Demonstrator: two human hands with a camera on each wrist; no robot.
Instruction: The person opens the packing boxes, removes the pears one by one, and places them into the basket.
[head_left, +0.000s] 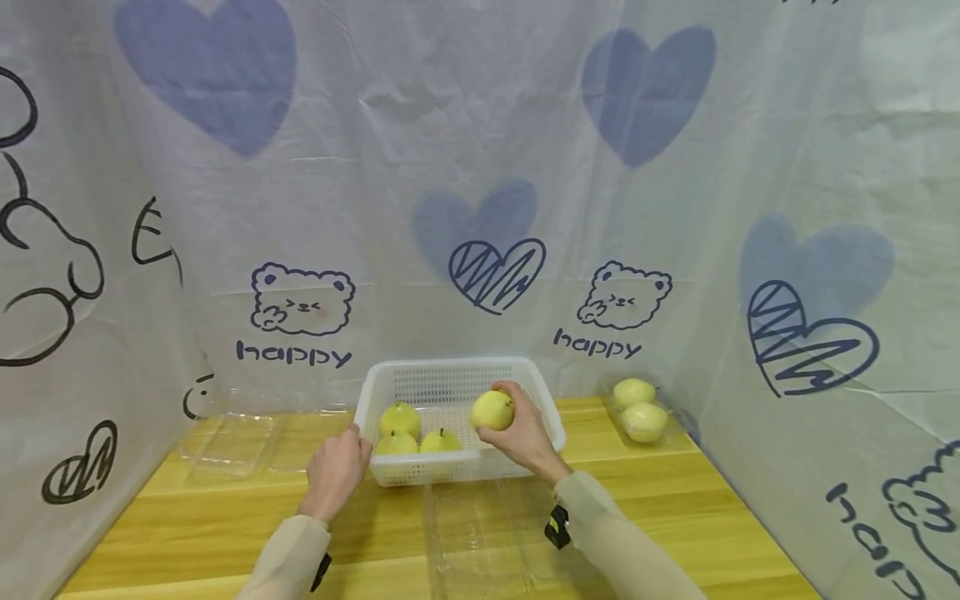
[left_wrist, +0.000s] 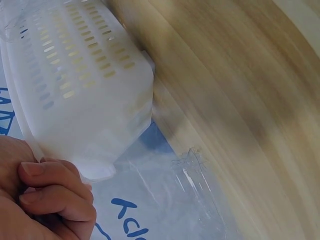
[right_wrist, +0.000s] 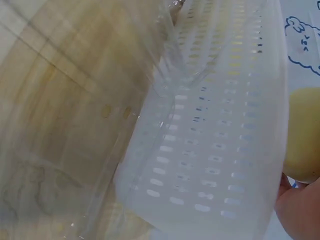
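Note:
A white perforated plastic basket [head_left: 392, 475] stands on the wooden table against the back sheet. My left hand [head_left: 337, 468] grips its left rim with curled fingers, seen close at the basket corner in the left wrist view. Between thumb and fingers, my right hand [head_left: 528, 433] holds a yellow-green pear [head_left: 491, 411] over the basket's right half. That pear [right_wrist: 304, 130] shows beyond the basket rim in the right wrist view, with only part of the hand [right_wrist: 300, 212] visible. Three more pears [head_left: 400, 417] lie in the left half of the basket.
In front of the basket lies a clear plastic container [head_left: 476, 546], partly beneath my right forearm. Another clear container [head_left: 236, 446] sits at the back left. At the back right, two pears [head_left: 643, 422] rest in a clear container [head_left: 681, 437]. Printed sheets [head_left: 480, 100] enclose the table [head_left: 660, 508].

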